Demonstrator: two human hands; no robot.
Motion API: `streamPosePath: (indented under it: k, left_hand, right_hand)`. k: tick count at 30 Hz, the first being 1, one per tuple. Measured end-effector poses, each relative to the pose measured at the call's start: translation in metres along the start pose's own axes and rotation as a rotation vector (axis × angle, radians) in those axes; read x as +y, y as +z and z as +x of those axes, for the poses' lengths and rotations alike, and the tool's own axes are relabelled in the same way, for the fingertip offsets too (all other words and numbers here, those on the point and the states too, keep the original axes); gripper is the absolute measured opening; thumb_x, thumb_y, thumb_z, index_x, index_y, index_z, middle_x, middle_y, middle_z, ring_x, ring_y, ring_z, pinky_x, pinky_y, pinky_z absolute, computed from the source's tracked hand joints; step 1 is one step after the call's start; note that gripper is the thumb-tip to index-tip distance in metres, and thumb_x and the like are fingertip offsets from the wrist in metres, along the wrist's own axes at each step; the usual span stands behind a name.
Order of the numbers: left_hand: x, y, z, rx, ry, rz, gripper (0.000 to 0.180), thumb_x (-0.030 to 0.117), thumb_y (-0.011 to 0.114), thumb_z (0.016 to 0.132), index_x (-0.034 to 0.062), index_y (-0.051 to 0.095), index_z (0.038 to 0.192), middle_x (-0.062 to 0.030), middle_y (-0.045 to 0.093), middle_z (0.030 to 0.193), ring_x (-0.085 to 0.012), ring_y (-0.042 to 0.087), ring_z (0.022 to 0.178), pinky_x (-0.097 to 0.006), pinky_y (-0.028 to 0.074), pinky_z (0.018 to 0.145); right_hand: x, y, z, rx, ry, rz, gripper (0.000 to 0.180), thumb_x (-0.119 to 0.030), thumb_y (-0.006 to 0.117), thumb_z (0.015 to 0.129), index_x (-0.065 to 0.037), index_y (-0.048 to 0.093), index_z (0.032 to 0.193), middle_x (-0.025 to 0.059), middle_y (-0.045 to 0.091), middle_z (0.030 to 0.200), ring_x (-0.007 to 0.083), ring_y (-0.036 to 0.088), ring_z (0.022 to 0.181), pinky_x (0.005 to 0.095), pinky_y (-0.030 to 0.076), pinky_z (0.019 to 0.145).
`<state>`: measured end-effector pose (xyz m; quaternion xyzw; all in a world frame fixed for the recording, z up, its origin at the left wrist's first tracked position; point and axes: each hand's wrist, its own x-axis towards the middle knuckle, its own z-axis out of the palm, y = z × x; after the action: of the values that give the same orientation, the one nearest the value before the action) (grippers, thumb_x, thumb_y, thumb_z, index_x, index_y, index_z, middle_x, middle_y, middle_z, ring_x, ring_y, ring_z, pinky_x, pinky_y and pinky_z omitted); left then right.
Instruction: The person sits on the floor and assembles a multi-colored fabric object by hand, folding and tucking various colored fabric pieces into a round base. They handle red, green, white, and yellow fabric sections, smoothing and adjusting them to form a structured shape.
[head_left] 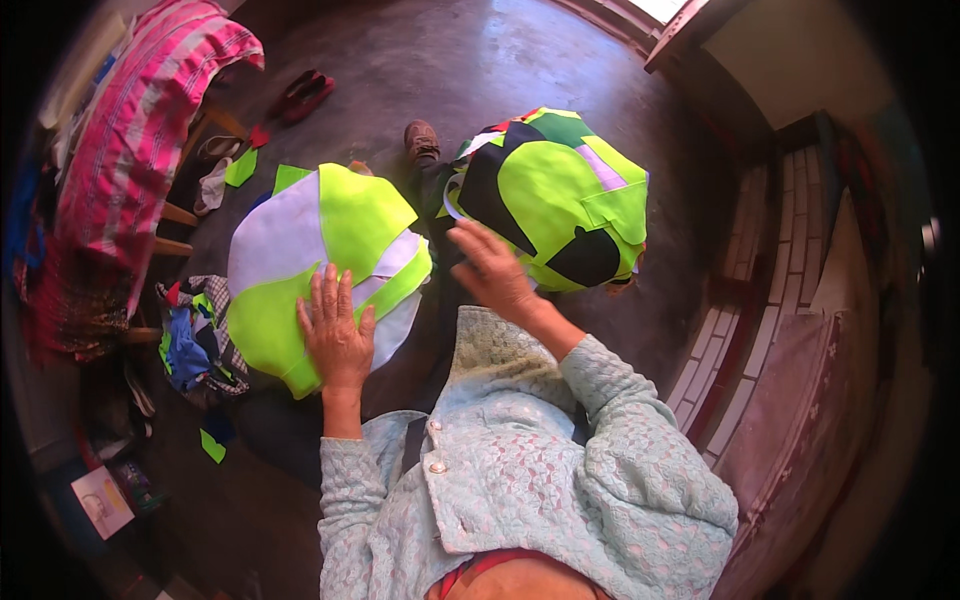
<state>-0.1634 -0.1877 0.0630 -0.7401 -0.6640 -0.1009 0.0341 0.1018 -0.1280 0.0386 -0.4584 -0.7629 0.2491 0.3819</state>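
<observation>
A pale blue knitted cardigan [520, 470] fills the lower middle of the view, its hem cut off by the bottom edge; both sleeves hide the forearms to the wrists. The left hand [335, 335] lies palm down, fingers spread flat, on a folded neon-yellow and grey vest [320, 270], covering part of its lower edge. The right hand [490, 270] hovers open, fingers loosely extended, just beside a stack of neon-yellow, black and lilac cut pieces [555, 195], whose underside and support are hidden. A heap of fabric scraps [195, 340] at the left is too jumbled to sort out. A pink striped cloth [140, 140] drapes at the upper left.
</observation>
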Motion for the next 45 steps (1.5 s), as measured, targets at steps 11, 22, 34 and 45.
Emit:
streamPosePath:
  k: [11, 22, 34, 45]
  left_hand:
    - [0.001, -0.001, -0.001, 0.003, 0.002, 0.015, 0.055, 0.038, 0.051, 0.095, 0.0108, 0.044, 0.142, -0.0060, 0.035, 0.154, -0.0266, 0.028, 0.144, -0.052, 0.020, 0.115]
    - [0.001, -0.004, -0.001, 0.012, -0.001, 0.003, 0.056, 0.036, 0.056, 0.092, 0.0101, 0.047, 0.140, -0.0067, 0.036, 0.153, -0.0270, 0.030, 0.143, -0.053, 0.021, 0.115]
    - [-0.002, -0.004, -0.005, 0.091, -0.023, -0.097, 0.054, 0.037, 0.057, 0.091, 0.0119, 0.049, 0.138, -0.0054, 0.040, 0.150, -0.0247, 0.033, 0.141, -0.053, 0.024, 0.113]
    - [-0.015, -0.027, -0.014, 0.404, -0.176, -0.803, 0.047, 0.035, 0.056, 0.096, 0.0038, 0.053, 0.131, -0.0137, 0.053, 0.137, -0.0303, 0.046, 0.131, -0.044, 0.028, 0.112]
  right_hand:
    - [0.140, -0.137, -0.060, 0.297, 0.505, -0.799, 0.067, -0.021, 0.074, 0.079, -0.008, 0.047, 0.139, 0.0193, 0.045, 0.144, 0.0343, 0.044, 0.131, 0.0435, 0.035, 0.108]
    - [0.174, -0.143, -0.065, 0.333, 0.559, -0.644, 0.041, -0.015, 0.065, 0.086, -0.012, 0.061, 0.127, 0.0105, 0.057, 0.135, 0.0279, 0.055, 0.122, 0.0379, 0.045, 0.101]
    - [0.154, -0.165, -0.042, 0.894, 0.474, -0.027, 0.029, -0.025, 0.053, 0.101, 0.000, 0.067, 0.104, 0.0023, 0.069, 0.093, 0.0094, 0.057, 0.081, 0.0283, 0.046, 0.075]
    - [-0.029, -0.059, 0.040, 0.146, 0.321, 1.788, 0.039, -0.027, 0.042, 0.105, -0.004, 0.049, 0.136, 0.0128, 0.051, 0.140, 0.0273, 0.047, 0.130, 0.0469, 0.036, 0.111]
